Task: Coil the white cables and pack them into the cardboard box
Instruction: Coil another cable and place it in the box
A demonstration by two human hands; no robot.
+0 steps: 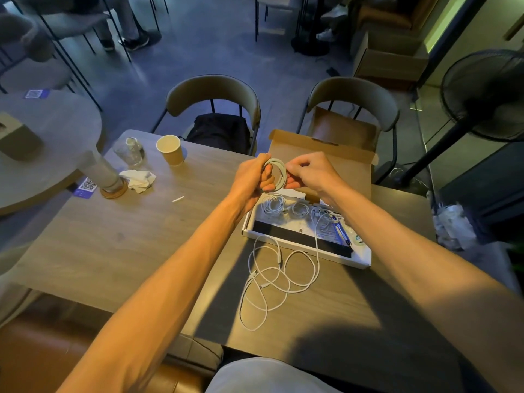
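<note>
**Coil held above the open box**

Both hands met above the far half of the cardboard box (361,258), whose lid stood open toward the chairs. The left hand (253,177) had its fingers (268,186) curled through and round a neat coil of white cable (279,171), gripping its left side. The right hand (310,171) was bent at the knuckles, its fingertips pinching the coil's right edge. Whether it held a loose end or the loops themselves could not be made out, since the fingers hid that spot.

Inside the box lay several smaller white bundles (273,204), side by side along the far wall and partly hidden by the right forearm. A dark strip (297,236) ran along the near side; what it was could not be told. A blue pen (342,233) lay at the right end, beside a small round greenish item too blurred to name.

On the tabletop (127,251), just in front of the box, loose white cables (272,279) sprawled in tangled loops, with one strand running up over the box rim. How many there were could not be counted.

Farther left stood a paper cup (170,150), a clear glass (130,153) and a crumpled tissue (139,178). A fan (487,92) at the right was cut off by the frame edge.
</note>
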